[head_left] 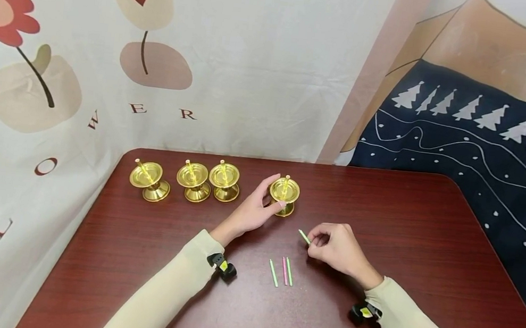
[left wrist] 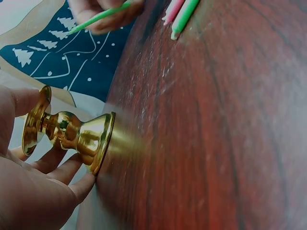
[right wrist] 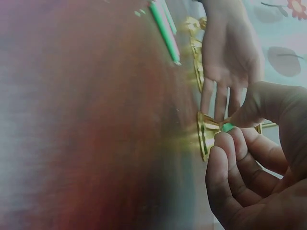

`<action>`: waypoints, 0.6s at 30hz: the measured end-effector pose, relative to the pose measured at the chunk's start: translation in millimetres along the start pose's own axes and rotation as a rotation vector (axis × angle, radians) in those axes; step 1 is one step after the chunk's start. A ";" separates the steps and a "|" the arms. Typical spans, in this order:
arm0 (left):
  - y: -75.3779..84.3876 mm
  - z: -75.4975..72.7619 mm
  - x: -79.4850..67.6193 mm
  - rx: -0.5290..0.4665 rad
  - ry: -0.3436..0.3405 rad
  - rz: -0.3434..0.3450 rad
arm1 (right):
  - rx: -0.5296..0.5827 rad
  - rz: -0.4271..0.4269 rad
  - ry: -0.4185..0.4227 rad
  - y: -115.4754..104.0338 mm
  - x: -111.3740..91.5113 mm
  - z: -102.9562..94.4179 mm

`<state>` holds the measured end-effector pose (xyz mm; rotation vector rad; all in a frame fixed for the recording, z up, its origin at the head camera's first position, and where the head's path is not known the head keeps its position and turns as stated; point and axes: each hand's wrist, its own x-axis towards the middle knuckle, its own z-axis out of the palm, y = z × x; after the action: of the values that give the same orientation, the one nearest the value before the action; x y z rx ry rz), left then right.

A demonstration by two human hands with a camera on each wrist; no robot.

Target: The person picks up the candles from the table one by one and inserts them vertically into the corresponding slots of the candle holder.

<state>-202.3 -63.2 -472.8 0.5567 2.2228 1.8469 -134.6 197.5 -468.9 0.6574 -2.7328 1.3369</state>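
Observation:
My left hand [head_left: 253, 208] holds a shiny brass candle holder [head_left: 285, 192] standing upright on the table. In the left wrist view, the thumb lies at the dish of this candlestick [left wrist: 67, 132] and the fingers curve round behind its stem and foot. A thin gold post rises from the dish. To the right and nearer, my right hand [head_left: 338, 247] pinches a thin green candle [head_left: 304, 237] between thumb and fingertips, its free end pointing toward the holder. Only a bit of this green candle [right wrist: 227, 127] shows in the right wrist view; the fingers hide the rest.
Below the hands lie a green candle [head_left: 273, 273], a pink candle [head_left: 285, 271] and another green candle [head_left: 289, 272], the last two side by side. Three more brass holders [head_left: 156, 191] [head_left: 197, 193] [head_left: 226, 192] stand along the back left of the dark red table [head_left: 407, 211], before a printed curtain [head_left: 262, 78].

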 end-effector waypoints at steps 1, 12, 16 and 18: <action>0.6 1.0 -0.2 -0.003 -0.005 0.001 | 0.010 0.012 0.010 -0.5 3.0 -0.5; 1.7 12.6 -3.0 -0.005 -0.047 0.048 | 0.099 0.040 0.174 -4.2 37.2 1.6; 4.3 17.2 -3.8 -0.008 -0.076 0.052 | 0.152 0.023 0.251 -9.7 48.4 -2.1; 5.6 19.5 -3.5 -0.006 -0.091 0.047 | 0.180 0.006 0.294 -12.6 53.3 -5.0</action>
<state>-190.8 -46.3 -471.6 0.6839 2.1632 1.8118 -179.1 175.4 -445.3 0.4199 -2.4070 1.5543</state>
